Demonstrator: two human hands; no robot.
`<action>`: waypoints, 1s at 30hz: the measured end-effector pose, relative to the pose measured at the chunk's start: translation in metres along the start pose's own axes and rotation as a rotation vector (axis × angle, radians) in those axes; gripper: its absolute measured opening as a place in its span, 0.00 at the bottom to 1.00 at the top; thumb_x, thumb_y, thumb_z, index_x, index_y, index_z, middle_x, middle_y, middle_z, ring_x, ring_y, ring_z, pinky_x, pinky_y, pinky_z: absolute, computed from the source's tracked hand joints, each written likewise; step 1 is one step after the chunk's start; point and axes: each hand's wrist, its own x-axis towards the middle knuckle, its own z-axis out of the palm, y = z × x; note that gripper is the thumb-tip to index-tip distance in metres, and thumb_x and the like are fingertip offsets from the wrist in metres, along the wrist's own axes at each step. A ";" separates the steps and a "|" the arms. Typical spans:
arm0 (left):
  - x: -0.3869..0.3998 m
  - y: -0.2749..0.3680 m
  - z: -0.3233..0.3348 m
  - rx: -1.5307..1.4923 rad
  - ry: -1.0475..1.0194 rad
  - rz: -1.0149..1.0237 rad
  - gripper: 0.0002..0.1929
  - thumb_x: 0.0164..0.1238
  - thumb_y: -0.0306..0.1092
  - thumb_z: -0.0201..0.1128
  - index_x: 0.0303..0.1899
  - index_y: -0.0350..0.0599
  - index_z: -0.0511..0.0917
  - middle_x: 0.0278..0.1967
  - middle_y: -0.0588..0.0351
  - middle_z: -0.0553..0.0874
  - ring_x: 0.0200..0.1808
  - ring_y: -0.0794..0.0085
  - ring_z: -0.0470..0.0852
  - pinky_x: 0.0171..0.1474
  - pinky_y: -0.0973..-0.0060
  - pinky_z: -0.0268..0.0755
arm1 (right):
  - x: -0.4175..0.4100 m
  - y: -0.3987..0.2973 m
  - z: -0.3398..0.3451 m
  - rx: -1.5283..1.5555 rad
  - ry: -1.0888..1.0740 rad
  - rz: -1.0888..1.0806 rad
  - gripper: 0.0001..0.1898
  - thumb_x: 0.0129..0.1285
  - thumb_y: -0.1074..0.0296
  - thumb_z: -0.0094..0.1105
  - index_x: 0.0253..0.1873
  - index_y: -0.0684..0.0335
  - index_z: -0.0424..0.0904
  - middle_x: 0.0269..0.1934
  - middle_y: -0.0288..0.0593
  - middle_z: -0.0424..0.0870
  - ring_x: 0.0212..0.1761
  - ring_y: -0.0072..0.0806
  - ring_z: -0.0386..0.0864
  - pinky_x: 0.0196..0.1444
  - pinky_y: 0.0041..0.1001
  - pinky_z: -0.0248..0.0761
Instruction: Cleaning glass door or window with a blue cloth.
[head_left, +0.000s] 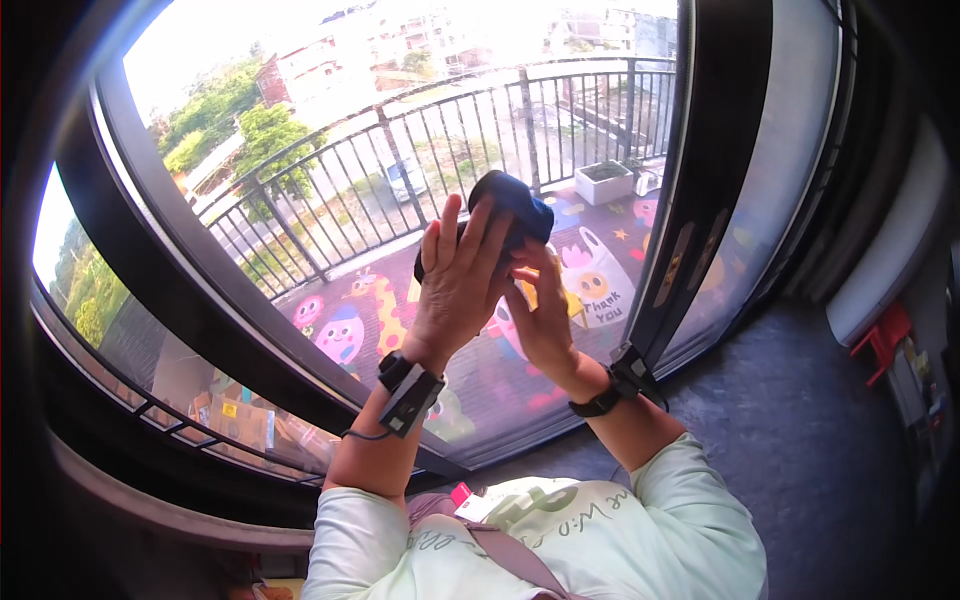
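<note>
A dark blue cloth is bunched up in front of a large glass door pane, near the middle of the view. My left hand lies over it with its fingers spread and pointing up, pressing on the cloth. Just to the right, my right hand has its bent fingertips at the cloth's lower edge. Whether the cloth touches the glass cannot be told. Each wrist bears a black strap with a small device.
Dark door frames stand on both sides of the pane. Beyond the glass are a metal railing, a white planter and a floor with cartoon pictures. Cardboard boxes show at lower left, a red stool at right.
</note>
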 end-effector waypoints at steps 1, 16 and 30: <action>0.002 0.001 -0.006 -0.091 -0.047 -0.006 0.33 0.61 0.36 0.63 0.70 0.49 0.65 0.73 0.51 0.62 0.78 0.51 0.46 0.75 0.54 0.36 | 0.000 -0.001 0.002 -0.067 0.019 0.014 0.25 0.68 0.74 0.56 0.68 0.70 0.61 0.58 0.58 0.72 0.61 0.46 0.73 0.59 0.37 0.71; -0.140 -0.120 -0.107 0.550 0.537 -0.369 0.30 0.71 0.41 0.59 0.69 0.39 0.61 0.71 0.41 0.63 0.76 0.47 0.53 0.73 0.48 0.45 | 0.092 0.032 0.002 -0.786 0.104 -0.654 0.29 0.56 0.46 0.65 0.62 0.51 0.77 0.66 0.60 0.63 0.68 0.60 0.60 0.69 0.59 0.51; -0.173 -0.161 -0.084 0.610 0.521 -0.527 0.32 0.78 0.49 0.41 0.74 0.37 0.53 0.75 0.34 0.52 0.76 0.39 0.49 0.74 0.45 0.41 | 0.212 0.031 -0.098 -0.802 0.456 -0.667 0.27 0.69 0.58 0.55 0.67 0.66 0.66 0.64 0.61 0.67 0.66 0.57 0.64 0.69 0.47 0.54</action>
